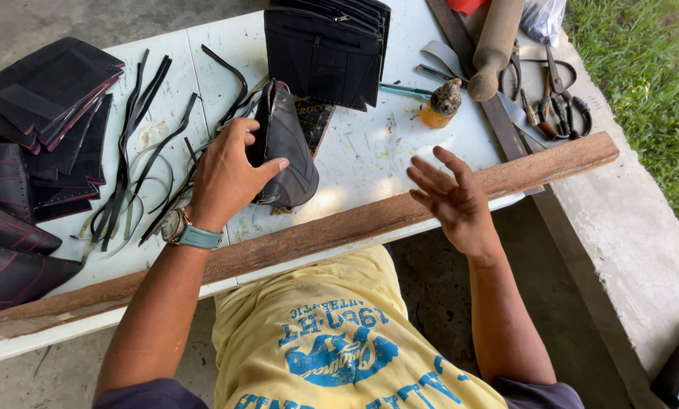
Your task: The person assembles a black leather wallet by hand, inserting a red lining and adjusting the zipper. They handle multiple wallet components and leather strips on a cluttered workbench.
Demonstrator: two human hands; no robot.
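- Nearest the camera, a yellow T-shirt with blue print (332,341) fills the lower middle of the view, with both bare forearms reaching up from it toward the table.
- Left hand (230,178), with a wristwatch on a teal strap (188,231) at the wrist, is cupped around the left side of a black leather pouch (286,148); the thumb lies across the pouch's lower front and the fingers curl over its top edge.
- Black leather pouch stands on edge on the white table (370,151), near the middle of it and just behind the wooden plank (400,212) that runs along the table's near edge.
- Right hand (453,201) hovers above the plank, fingers spread and slightly bent, holding nothing and touching nothing.
- Just left of the left hand lie loose black leather strips (139,151), fanned across the table.
- Farther left are stacked black leather panels (48,87), some with red edges, and curved stitched pieces (10,235) at the table's corner.
- Behind the pouch sits a pile of finished black zip bags (324,49).
- To the right of that stands a small amber glue bottle (439,104), well apart from the right hand.
- Beyond it lie a wooden mallet (495,45) and scissors and pliers (559,98) near the table's far right corner, with grass (650,83) past the concrete edge.
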